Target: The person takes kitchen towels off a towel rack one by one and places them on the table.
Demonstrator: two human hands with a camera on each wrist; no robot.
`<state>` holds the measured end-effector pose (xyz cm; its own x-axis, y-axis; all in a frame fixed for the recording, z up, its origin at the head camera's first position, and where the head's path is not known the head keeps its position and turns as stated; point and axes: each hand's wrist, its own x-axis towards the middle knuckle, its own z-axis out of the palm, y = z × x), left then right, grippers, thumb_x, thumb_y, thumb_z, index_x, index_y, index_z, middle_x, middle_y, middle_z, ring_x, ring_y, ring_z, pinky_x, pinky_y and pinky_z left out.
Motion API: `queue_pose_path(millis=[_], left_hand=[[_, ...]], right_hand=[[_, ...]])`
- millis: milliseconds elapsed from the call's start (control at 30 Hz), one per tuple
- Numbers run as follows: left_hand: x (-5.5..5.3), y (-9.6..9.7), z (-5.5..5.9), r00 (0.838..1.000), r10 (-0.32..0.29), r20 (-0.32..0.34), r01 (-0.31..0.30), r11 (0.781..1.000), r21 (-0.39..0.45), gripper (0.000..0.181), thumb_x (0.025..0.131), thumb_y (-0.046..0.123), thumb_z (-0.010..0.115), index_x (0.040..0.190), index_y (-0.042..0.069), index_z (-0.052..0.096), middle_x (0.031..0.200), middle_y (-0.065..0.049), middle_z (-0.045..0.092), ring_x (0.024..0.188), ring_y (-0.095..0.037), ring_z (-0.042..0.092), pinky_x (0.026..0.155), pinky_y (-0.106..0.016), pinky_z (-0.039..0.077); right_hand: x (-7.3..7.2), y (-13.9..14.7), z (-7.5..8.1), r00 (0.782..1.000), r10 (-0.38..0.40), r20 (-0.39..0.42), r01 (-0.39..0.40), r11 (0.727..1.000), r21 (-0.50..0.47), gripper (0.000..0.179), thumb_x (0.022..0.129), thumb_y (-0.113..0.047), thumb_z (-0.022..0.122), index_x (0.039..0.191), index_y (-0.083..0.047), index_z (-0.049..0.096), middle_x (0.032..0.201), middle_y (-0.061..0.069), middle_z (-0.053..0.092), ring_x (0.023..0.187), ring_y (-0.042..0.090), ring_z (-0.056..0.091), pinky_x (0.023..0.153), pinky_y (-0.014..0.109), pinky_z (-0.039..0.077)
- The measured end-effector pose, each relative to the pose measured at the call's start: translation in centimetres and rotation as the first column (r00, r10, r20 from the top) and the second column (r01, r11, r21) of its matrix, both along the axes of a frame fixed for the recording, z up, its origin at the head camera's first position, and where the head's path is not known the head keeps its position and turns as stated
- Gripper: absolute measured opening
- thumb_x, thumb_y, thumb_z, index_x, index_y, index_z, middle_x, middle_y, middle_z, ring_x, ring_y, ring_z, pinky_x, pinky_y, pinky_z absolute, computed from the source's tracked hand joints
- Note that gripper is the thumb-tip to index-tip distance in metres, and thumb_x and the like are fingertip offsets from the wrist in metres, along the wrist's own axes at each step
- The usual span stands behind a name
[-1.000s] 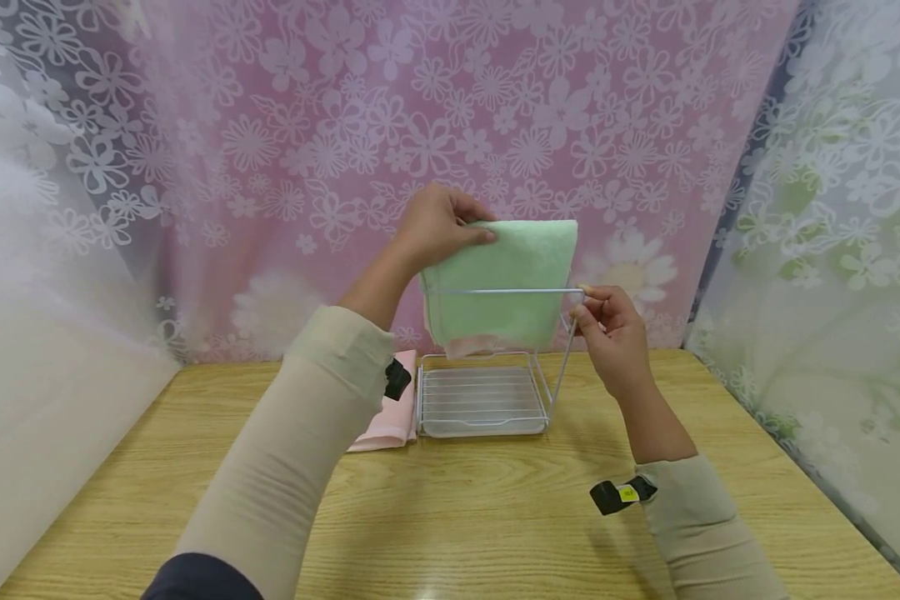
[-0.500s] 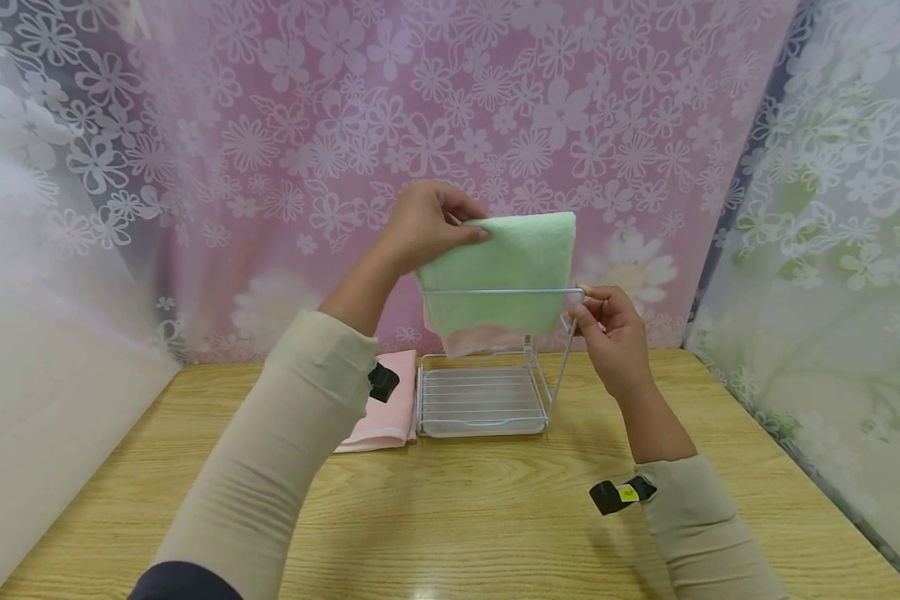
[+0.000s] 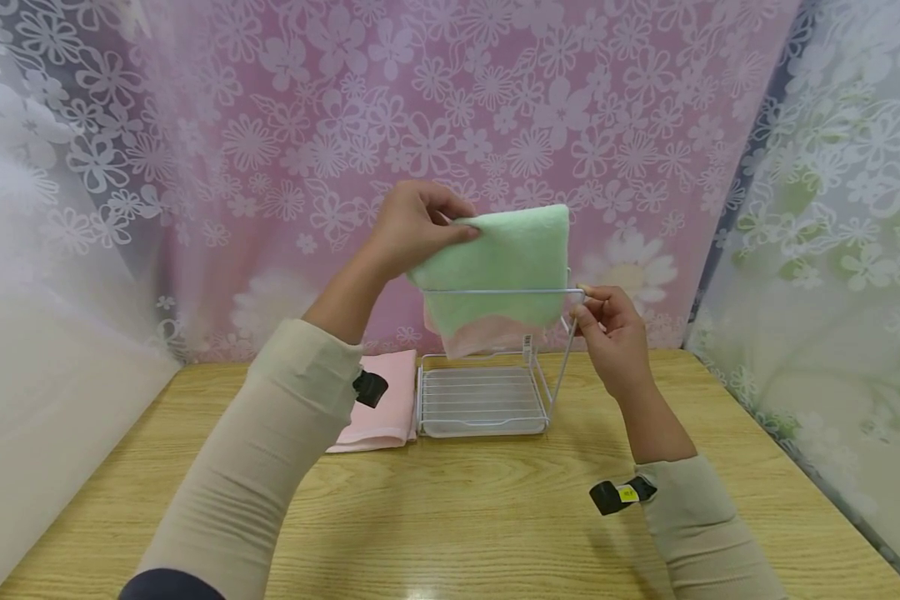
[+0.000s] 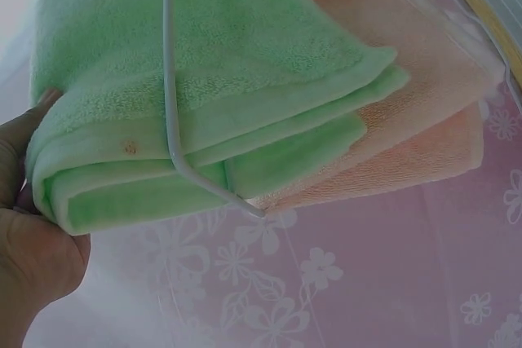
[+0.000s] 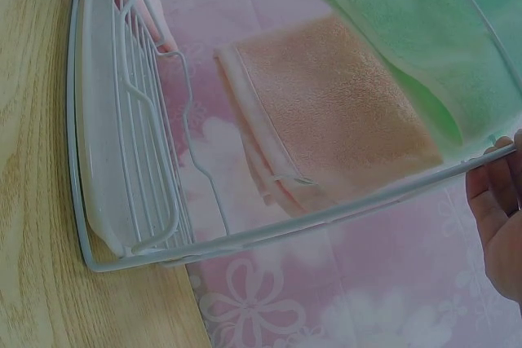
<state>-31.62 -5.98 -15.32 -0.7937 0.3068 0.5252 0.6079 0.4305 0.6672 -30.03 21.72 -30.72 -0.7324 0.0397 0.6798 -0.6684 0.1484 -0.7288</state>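
head view, green towel [image 3: 498, 254], peach towel [image 3: 487, 335] part-hidden

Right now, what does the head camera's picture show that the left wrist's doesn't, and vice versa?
Head only: the right hand, and a folded pale-pink towel on the yellowish wooden table.
Left wrist only: a small reddish mark on a folded light-green terry towel.
Both: that green towel, the left hand holding it, a peach-pink terry towel, and parts of a white wire rack.
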Motion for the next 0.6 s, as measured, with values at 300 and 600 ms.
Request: queue_pose_path(millis=[300,600], left_hand=[[0.6,-0.7,-0.3,0.999,-0.030,-0.009,0.031,0.995,0.090,0.010,0.080,0.012,0.082,0.087,0.007,0.077,0.085,-0.004,0.072,0.066,-0.017,0.063,0.056,-0.026,0.051],[1.0,-1.8,-0.8,0.999,-0.031,-0.023,0.035,0.979,0.199,0.012,0.078,0.009,0.084,0.083,0.002,0.076,0.067,-0.008,0.066,0.052,-0.012,0.054,0.048,-0.021,0.045]], right_hand=[[0.0,0.0,0.0,1.000,0.008,-0.005,-0.008,1.000,-0.015,0.025,0.098,-0.002,0.055,0.119,0.011,0.050,0.095,0.001,0.063,0.082,0.020,0.059,0.071,0.020,0.055],[0.0,0.0,0.0,1.000,0.012,-0.009,-0.012,1.000,-0.024,0.024,0.098,-0.001,0.056,0.118,0.010,0.051,0.094,-0.002,0.064,0.082,0.019,0.060,0.071,0.021,0.055]])
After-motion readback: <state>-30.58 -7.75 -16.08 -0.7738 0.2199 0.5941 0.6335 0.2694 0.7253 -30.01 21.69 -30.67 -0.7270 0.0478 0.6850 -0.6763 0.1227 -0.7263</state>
